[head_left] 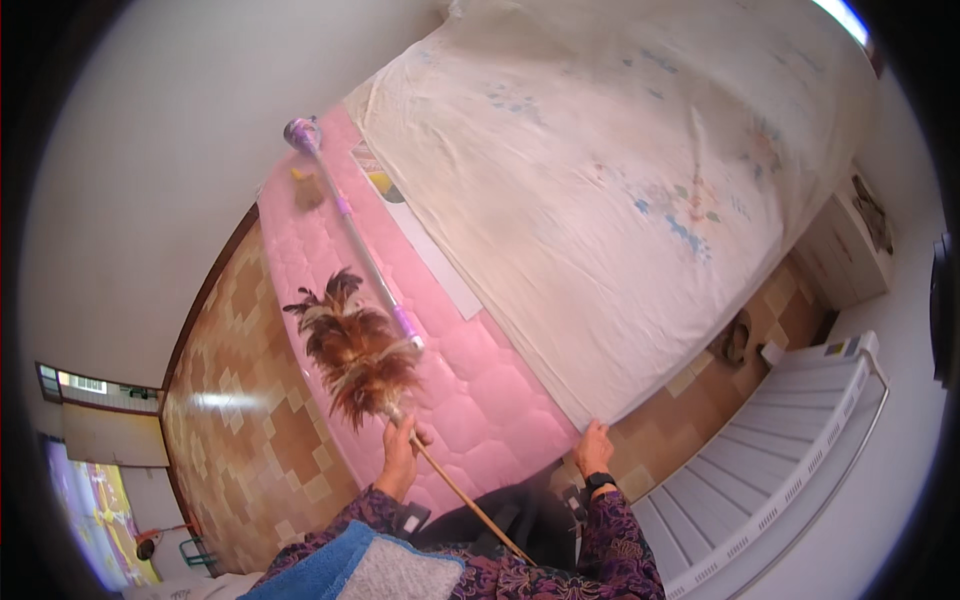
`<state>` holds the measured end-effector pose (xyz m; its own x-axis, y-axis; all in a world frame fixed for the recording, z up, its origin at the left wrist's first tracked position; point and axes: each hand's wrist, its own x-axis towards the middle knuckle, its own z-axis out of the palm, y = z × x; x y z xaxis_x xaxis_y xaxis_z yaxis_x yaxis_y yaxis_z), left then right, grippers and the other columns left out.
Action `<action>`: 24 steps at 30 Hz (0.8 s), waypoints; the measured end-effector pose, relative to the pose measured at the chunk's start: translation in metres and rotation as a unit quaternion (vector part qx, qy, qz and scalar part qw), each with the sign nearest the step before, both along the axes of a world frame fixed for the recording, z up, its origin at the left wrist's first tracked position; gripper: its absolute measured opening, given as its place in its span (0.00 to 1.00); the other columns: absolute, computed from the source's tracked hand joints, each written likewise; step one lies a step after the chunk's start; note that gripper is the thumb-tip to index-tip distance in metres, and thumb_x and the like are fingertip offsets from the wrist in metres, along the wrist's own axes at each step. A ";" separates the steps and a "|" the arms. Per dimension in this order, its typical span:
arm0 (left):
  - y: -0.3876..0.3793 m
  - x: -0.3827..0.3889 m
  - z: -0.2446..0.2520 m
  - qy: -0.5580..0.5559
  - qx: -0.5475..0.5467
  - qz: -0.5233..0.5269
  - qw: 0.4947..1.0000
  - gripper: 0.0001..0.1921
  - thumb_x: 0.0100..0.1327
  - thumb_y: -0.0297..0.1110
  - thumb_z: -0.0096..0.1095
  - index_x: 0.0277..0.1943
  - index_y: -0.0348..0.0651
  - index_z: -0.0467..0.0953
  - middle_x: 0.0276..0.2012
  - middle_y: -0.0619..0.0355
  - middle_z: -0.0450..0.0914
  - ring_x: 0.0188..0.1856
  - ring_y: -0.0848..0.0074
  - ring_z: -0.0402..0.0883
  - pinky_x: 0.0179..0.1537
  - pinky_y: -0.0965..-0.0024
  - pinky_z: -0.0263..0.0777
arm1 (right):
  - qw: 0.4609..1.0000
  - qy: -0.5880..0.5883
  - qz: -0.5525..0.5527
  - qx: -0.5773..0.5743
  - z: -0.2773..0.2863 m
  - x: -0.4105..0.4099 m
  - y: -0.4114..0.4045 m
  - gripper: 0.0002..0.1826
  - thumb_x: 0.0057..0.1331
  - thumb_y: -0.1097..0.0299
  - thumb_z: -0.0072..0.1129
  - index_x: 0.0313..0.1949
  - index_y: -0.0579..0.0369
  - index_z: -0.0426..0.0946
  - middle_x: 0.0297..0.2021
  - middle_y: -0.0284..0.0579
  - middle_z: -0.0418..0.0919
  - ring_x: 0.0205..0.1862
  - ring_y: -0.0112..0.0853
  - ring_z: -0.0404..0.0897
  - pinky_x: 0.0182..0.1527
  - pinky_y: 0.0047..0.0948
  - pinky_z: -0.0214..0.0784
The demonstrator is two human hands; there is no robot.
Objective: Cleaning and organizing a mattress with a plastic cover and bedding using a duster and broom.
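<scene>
My left hand (pixel 401 454) grips the thin cane handle of a feather duster (pixel 364 352) just below its brown and black feathers. The rest of the handle slants back towards my body. My right hand (pixel 594 450) pinches the near corner of a pale floral bed sheet (pixel 600 247). This sheet covers most of the bed, leaving a strip of quilted pink mattress (pixel 465 397) bare on the left. Beyond the duster, a silver and purple telescopic pole (pixel 360 244) lies along that strip. A white printed panel (pixel 435 259) shows beside the sheet's edge.
A small yellow-brown object (pixel 306 189) lies on the mattress near the pole's far end. A white radiator (pixel 757 457) with a metal pipe runs close on my right. Shoes (pixel 733 337) stand on the tiled floor near a white cabinet (pixel 847 247). A blue and grey towel (pixel 367 562) hangs before me.
</scene>
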<state>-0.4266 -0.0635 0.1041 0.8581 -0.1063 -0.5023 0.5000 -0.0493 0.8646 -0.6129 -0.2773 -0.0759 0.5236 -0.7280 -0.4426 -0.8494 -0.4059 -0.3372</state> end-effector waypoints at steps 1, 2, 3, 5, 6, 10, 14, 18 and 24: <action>0.001 0.002 -0.001 0.011 0.004 0.009 1.000 0.08 0.57 0.36 0.50 0.33 0.41 0.64 0.20 0.61 0.67 0.20 0.77 0.69 0.24 0.74 0.69 | 1.000 -0.002 0.007 0.000 -0.003 0.005 -0.003 0.16 0.48 0.67 0.54 0.36 0.56 0.64 0.36 0.51 0.67 0.35 0.46 0.74 0.35 0.39 0.68; 0.004 0.003 -0.003 0.008 0.004 0.018 1.000 0.08 0.57 0.36 0.50 0.33 0.41 0.64 0.20 0.61 0.67 0.20 0.77 0.69 0.24 0.74 0.69 | 0.999 0.016 0.036 0.007 0.000 0.010 -0.006 0.16 0.47 0.69 0.54 0.36 0.56 0.64 0.35 0.50 0.67 0.34 0.44 0.74 0.34 0.38 0.68; 0.008 0.004 -0.006 0.017 0.012 0.025 0.999 0.08 0.57 0.35 0.50 0.33 0.41 0.64 0.20 0.61 0.67 0.20 0.77 0.69 0.24 0.74 0.68 | 0.997 0.034 0.063 0.012 0.004 0.016 -0.009 0.15 0.47 0.70 0.54 0.35 0.56 0.64 0.35 0.49 0.68 0.34 0.42 0.74 0.33 0.36 0.68; 0.007 0.004 -0.012 0.030 0.012 0.033 0.999 0.07 0.57 0.35 0.49 0.32 0.41 0.64 0.20 0.61 0.66 0.20 0.77 0.69 0.24 0.74 0.68 | 0.994 0.031 0.107 -0.012 -0.003 0.021 -0.013 0.12 0.48 0.69 0.53 0.33 0.56 0.65 0.33 0.48 0.69 0.33 0.41 0.74 0.32 0.35 0.68; 0.004 0.005 -0.013 0.038 0.013 0.039 0.998 0.07 0.57 0.35 0.49 0.32 0.41 0.65 0.19 0.61 0.66 0.20 0.77 0.69 0.24 0.74 0.68 | 0.989 0.028 0.144 -0.033 -0.006 0.020 -0.013 0.09 0.48 0.69 0.51 0.31 0.55 0.67 0.31 0.47 0.70 0.31 0.40 0.75 0.31 0.34 0.68; -0.003 0.007 -0.013 0.052 0.011 0.056 0.997 0.07 0.58 0.34 0.48 0.32 0.39 0.65 0.19 0.60 0.67 0.19 0.77 0.68 0.24 0.75 0.67 | 0.979 0.018 0.197 -0.048 -0.015 0.017 -0.018 0.06 0.50 0.68 0.49 0.27 0.54 0.70 0.29 0.47 0.73 0.29 0.40 0.75 0.30 0.34 0.68; -0.006 0.008 -0.010 0.057 0.009 0.057 0.997 0.06 0.58 0.32 0.48 0.32 0.40 0.65 0.19 0.59 0.67 0.19 0.76 0.68 0.23 0.75 0.66 | 0.973 0.000 0.227 -0.043 -0.020 0.014 -0.017 0.03 0.49 0.69 0.49 0.23 0.52 0.71 0.26 0.46 0.74 0.28 0.41 0.76 0.28 0.36 0.68; -0.008 0.004 -0.009 0.066 0.008 0.066 0.996 0.05 0.57 0.32 0.49 0.32 0.40 0.65 0.18 0.59 0.67 0.19 0.76 0.68 0.23 0.75 0.65 | 0.960 -0.009 0.281 -0.004 -0.028 0.014 -0.004 0.03 0.47 0.69 0.50 0.21 0.52 0.73 0.23 0.46 0.75 0.26 0.41 0.76 0.27 0.36 0.68; -0.023 -0.005 -0.006 0.049 0.024 0.077 0.996 0.07 0.56 0.33 0.50 0.35 0.40 0.65 0.19 0.60 0.67 0.20 0.76 0.68 0.22 0.74 0.66 | 0.962 0.004 0.266 0.053 -0.017 0.021 -0.003 0.06 0.48 0.69 0.49 0.19 0.52 0.75 0.22 0.47 0.76 0.27 0.41 0.77 0.27 0.37 0.68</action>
